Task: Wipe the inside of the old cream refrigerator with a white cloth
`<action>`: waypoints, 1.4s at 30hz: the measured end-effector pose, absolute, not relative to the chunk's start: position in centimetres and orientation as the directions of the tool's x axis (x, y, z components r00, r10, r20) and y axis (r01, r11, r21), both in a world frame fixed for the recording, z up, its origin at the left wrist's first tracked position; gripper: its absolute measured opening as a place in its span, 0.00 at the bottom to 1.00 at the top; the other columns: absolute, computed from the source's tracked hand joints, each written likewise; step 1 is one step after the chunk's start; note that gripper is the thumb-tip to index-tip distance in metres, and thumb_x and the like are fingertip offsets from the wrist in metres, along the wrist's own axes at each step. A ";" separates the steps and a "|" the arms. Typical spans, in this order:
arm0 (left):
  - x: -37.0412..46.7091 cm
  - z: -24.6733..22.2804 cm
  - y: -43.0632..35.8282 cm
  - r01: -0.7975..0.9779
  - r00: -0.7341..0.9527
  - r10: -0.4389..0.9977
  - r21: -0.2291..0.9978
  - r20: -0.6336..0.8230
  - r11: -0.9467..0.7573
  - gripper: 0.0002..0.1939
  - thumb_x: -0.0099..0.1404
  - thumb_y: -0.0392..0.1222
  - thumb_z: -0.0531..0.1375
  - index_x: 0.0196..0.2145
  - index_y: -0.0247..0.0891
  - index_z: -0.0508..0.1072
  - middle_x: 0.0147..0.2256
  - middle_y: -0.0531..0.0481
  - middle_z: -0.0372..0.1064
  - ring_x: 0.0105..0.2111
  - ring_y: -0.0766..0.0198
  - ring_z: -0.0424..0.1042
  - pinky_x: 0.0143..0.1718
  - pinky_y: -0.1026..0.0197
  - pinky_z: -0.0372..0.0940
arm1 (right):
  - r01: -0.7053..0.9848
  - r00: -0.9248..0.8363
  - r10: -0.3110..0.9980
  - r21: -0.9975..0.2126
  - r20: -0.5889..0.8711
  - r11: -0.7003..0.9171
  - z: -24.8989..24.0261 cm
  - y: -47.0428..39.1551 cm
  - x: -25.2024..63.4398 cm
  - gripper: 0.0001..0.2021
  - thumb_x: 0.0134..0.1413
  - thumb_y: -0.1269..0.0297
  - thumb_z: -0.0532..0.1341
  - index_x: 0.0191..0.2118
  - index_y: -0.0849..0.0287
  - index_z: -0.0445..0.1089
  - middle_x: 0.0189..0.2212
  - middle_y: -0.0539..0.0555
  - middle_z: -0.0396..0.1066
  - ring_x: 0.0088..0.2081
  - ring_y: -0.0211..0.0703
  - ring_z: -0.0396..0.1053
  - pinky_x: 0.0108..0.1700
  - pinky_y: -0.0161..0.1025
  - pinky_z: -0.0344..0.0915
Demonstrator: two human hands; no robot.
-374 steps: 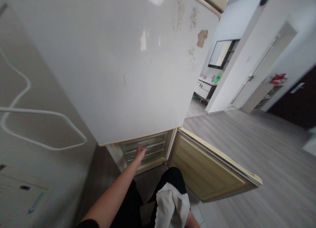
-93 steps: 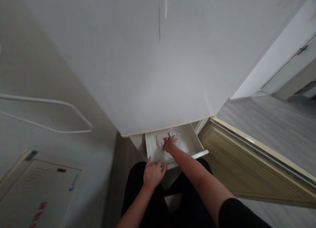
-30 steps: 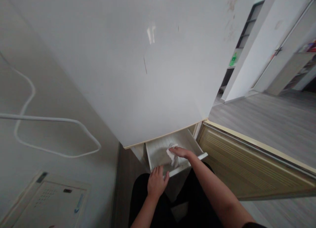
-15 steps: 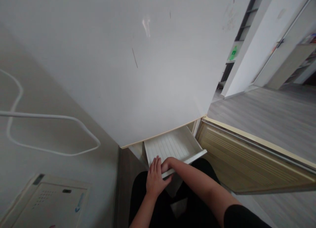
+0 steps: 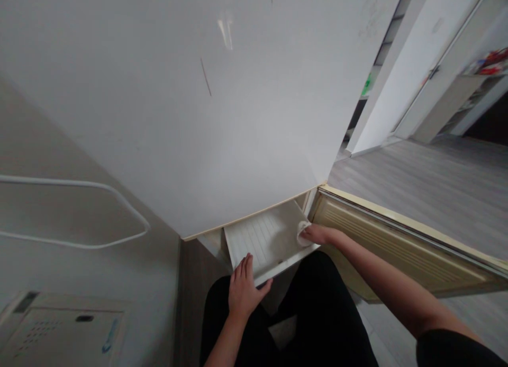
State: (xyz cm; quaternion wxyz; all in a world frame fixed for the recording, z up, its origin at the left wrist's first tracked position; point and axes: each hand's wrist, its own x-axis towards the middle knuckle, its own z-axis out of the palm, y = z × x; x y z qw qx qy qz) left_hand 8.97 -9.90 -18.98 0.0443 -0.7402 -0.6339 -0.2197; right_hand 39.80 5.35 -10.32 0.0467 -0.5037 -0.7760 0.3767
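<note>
- Cloth of thin off-white fabric [image 5: 302, 235], bunched small, is at the right front corner inside the drawer; whether it presses the side wall I cannot tell.
- The right hand [image 5: 313, 233] has its grip clamped on the cloth, forearm reaching in from the drawer's right. Should the bunch slip, the knuckles could scrape the rim.
- The left hand [image 5: 242, 290] lies over the drawer's left front corner, fingers and thumb spread apart; whether this grip squeezes the lip I cannot tell.
- The shallow white plastic drawer with a ribbed floor [image 5: 252, 237] stands pulled out, a small dark speck [image 5: 280, 261] near its front lip. Hard rubbing at the right end could skew it, since the left hand steadies only the opposite corner.
- The tall glossy white cabinet, probably a refrigerator [image 5: 222, 134], rises above and behind the drawer; a hand lifted carelessly at the back could knock its lower edge.
- The cream ribbed door [image 5: 397, 250] stands swung open to the drawer's right; an elbow thrown outward could bump it.
- The black-trousered legs [image 5: 329, 309] are close in front of the drawer; a sudden knee shift could jolt it and trap fingers.
- A loose white cord [image 5: 79, 182] hangs well left of the drawer.
</note>
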 end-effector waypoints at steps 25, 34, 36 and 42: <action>8.9 -18.7 -9.8 0.965 0.109 0.918 0.180 0.381 -0.190 0.41 0.62 0.60 0.62 0.64 0.32 0.60 0.56 0.34 0.72 0.55 0.44 0.71 0.59 0.45 0.62 | 0.171 -0.228 0.940 -0.961 -0.253 -0.217 -11.3 6.5 38.4 0.29 0.61 0.54 0.40 0.55 0.66 0.66 0.43 0.67 0.76 0.46 0.54 0.76 0.46 0.47 0.73; 8.7 -19.4 -9.6 0.965 0.137 0.918 0.161 0.373 -0.209 0.38 0.63 0.62 0.59 0.63 0.36 0.62 0.54 0.37 0.74 0.53 0.46 0.73 0.63 0.42 0.55 | 0.371 0.087 0.985 -0.923 0.146 0.104 -11.5 -1.6 43.2 0.32 0.64 0.42 0.40 0.53 0.56 0.72 0.46 0.67 0.73 0.56 0.66 0.67 0.57 0.64 0.65; 8.8 -19.3 -9.5 0.968 0.127 0.916 0.155 0.381 -0.199 0.38 0.63 0.63 0.59 0.62 0.35 0.63 0.53 0.36 0.75 0.53 0.46 0.73 0.64 0.41 0.54 | 0.530 -0.109 0.974 -0.817 0.199 0.226 -10.9 -0.1 42.8 0.22 0.64 0.46 0.50 0.45 0.55 0.75 0.47 0.65 0.72 0.57 0.65 0.66 0.62 0.62 0.60; 8.9 -19.1 -9.6 0.973 0.122 0.915 0.134 0.385 -0.186 0.40 0.63 0.64 0.59 0.62 0.33 0.62 0.51 0.34 0.75 0.53 0.45 0.73 0.65 0.40 0.52 | 0.831 -0.514 0.854 -0.297 -0.087 0.470 -14.1 7.5 40.2 0.09 0.60 0.71 0.60 0.38 0.64 0.79 0.61 0.69 0.66 0.67 0.65 0.54 0.71 0.59 0.47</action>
